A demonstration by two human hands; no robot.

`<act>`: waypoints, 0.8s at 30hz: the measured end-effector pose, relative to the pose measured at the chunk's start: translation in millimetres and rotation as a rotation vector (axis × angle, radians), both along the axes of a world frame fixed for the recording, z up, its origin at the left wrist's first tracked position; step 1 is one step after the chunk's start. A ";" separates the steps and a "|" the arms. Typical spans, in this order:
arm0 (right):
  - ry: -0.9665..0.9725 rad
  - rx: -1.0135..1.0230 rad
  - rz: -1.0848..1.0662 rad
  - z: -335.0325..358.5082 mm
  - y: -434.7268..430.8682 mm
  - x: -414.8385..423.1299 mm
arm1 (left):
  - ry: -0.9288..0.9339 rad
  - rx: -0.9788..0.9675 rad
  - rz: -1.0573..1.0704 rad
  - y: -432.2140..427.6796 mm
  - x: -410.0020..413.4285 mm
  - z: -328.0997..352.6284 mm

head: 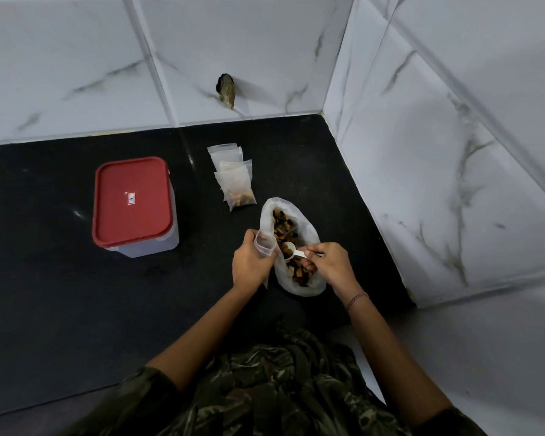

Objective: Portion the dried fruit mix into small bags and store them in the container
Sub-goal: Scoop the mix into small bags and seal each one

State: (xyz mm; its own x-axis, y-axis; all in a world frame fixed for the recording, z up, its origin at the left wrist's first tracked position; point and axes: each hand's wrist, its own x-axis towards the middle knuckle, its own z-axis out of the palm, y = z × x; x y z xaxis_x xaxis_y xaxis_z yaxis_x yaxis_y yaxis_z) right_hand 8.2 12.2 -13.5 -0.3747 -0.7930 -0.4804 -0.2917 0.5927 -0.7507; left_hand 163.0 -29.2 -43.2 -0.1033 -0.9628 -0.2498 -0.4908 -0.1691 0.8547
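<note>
A large white plastic bag lies open on the black counter, full of brown and dark dried fruit pieces. My left hand grips a small clear bag held open just left of the big bag. My right hand holds a small white scoop loaded with fruit over the big bag, close to the small bag's mouth. A filled small bag lies beyond, overlapping a pile of empty small bags. The container, translucent with a red lid on, stands to the left.
White marble-pattern tiled walls close the counter at the back and on the right. A dark rough hole breaks the back wall. The black counter stretches left and toward me, its front edge near my camouflage-patterned clothing.
</note>
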 end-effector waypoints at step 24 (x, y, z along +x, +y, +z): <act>-0.425 -0.242 -0.033 47.2 4.9 28.9 | 0.012 -0.262 -0.101 -1.1 35.9 0.3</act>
State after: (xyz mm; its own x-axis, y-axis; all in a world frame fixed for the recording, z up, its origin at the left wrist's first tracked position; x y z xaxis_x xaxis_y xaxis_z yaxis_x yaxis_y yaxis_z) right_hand 37.1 17.0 33.7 -0.2124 -0.8917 -0.3997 0.0870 0.3902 -0.9166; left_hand 198.9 -30.3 -42.9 -0.2038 -0.9790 0.0079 -0.4832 0.1076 0.8688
